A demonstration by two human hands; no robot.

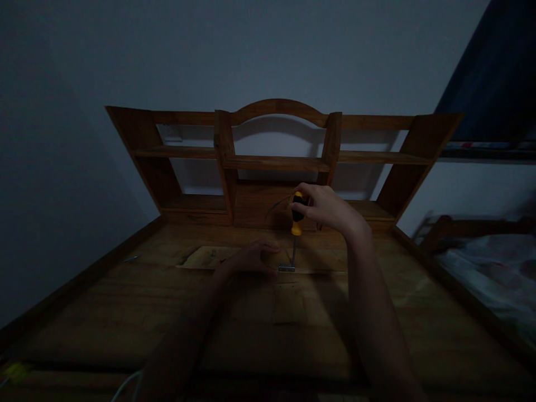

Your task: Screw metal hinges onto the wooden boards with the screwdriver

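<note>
My right hand (324,207) is closed round the yellow and black handle of a screwdriver (296,223), which stands upright. Its tip meets a small metal bracket (287,268) on a pale wooden board (209,257) lying on the desk. My left hand (251,258) rests on that board just left of the bracket, fingers curled and pressing down. A smaller wooden piece (288,302) lies in front of the bracket.
The wooden desk (125,312) has raised side rails and a shelf unit (276,162) at the back against the wall. A small metal object (132,258) lies at the far left. A bed (489,273) is to the right. The room is dim.
</note>
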